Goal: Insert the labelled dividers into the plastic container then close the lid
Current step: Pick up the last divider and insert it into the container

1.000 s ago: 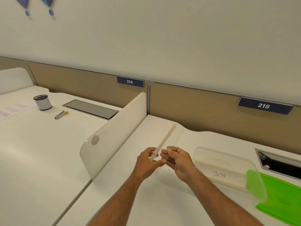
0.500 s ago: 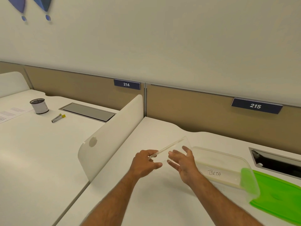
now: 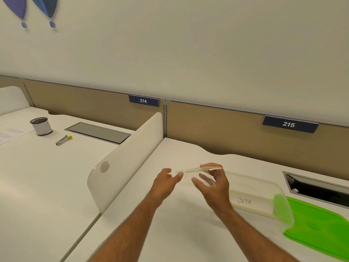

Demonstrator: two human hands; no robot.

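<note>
Head view: both hands are raised above the white desk (image 3: 188,233), sharing one clear divider (image 3: 198,170) that lies nearly flat between them, seen almost edge-on. Left hand (image 3: 166,183) pinches the divider's near-left end between thumb and fingertips; right hand (image 3: 212,183) is curled under and around the other end, fingers arched over the far edge and thumb spread below, so each hand is grasping the divider. Any label on this divider cannot be read at this angle. Just right of the right hand, touching the desk, lies the clear plastic container (image 3: 264,188), its near wall hidden partly behind the wrist. Within it, or against its front wall, a white divider marked BETA (image 3: 244,201) shows; which of the two cannot be told. Right of the container, a green lid (image 3: 321,227) lies flat on the desk, its left end tucked behind the container's corner. Beyond the container sits a dark cable hatch (image 3: 319,190) in the desk. Left of the container and past the hands, a white partition (image 3: 128,157) splits this desk from the next one, where a small tin (image 3: 41,126), a stapler (image 3: 63,140) and a printed sheet (image 3: 9,134) rest well apart from the container
</note>
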